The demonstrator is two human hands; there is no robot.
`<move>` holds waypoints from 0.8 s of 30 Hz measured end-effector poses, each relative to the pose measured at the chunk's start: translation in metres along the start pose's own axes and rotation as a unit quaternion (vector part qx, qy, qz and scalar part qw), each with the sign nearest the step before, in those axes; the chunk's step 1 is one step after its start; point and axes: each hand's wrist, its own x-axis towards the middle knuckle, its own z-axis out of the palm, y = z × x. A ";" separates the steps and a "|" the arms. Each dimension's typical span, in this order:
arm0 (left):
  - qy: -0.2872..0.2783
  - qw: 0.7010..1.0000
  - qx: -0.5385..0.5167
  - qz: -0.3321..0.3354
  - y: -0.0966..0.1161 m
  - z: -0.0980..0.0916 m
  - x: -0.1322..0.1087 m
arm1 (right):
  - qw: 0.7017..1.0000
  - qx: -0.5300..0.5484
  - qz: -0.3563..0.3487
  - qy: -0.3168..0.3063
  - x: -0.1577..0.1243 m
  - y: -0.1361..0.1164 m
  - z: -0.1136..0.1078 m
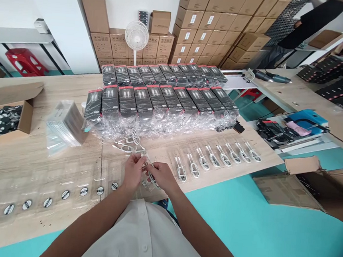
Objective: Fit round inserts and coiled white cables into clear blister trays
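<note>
Both of my hands meet over the near edge of the table. My left hand pinches the connector end of a white cable. Fingers of my right hand are closed on the same cable, whose coil hangs just below them. Partly hidden beneath my hands lies a clear plastic tray with a round label. Just beyond my fingertips, a loose bunch of white cables rests on the table. To the right, several coiled white cables lie in a row in clear trays. On the left, clear trays with round black-and-white labels form another row.
Two rows of black-and-red retail boxes in plastic wrap stand behind my hands. At left are a stack of clear trays and a carton of round labels. An open carton sits at right. A person stands at the back right.
</note>
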 end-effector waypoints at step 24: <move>-0.025 0.998 -0.045 -0.038 0.007 -0.008 0.000 | 0.966 -0.197 -0.151 0.073 -0.003 -0.002 0.002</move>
